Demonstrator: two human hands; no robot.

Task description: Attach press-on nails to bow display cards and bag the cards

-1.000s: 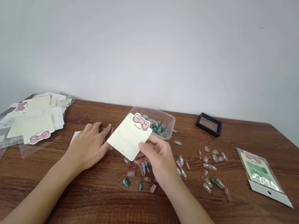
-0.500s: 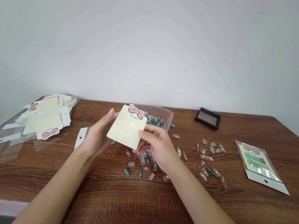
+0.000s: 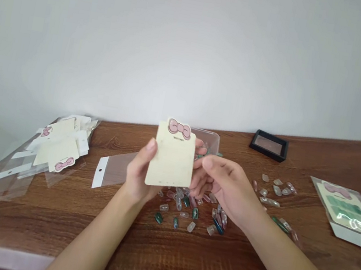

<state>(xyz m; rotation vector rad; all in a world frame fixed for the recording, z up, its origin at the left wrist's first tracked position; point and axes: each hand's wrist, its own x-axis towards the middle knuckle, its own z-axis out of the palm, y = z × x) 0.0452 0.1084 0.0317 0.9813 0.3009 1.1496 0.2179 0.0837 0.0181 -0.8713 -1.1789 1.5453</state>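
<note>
My left hand (image 3: 139, 169) holds a cream backing card (image 3: 171, 161) upright, its thumb at the card's left edge and its other fingers mostly hidden behind. A pink bow is printed on the card's top. My right hand (image 3: 224, 180) is beside the card's right edge, fingers loosely bent and thumb off the card's face; whether its fingertips touch the card is unclear. Below the hands lie several loose press-on nails (image 3: 194, 213), green, pink and clear. Behind the card and hands, a clear plastic box (image 3: 214, 140) is partly hidden.
Bow-printed cards (image 3: 55, 150) and clear sleeves (image 3: 6, 188) are heaped at the left. Near my left hand lies a clear sleeve with a white header (image 3: 100, 171). A black frame (image 3: 268, 145) stands at the back right. Farther right is a packed card with green pieces (image 3: 346, 206).
The card has turned more upright and shifted right in my left hand. My right thumb has come off the card's front. The view has swung slightly left.
</note>
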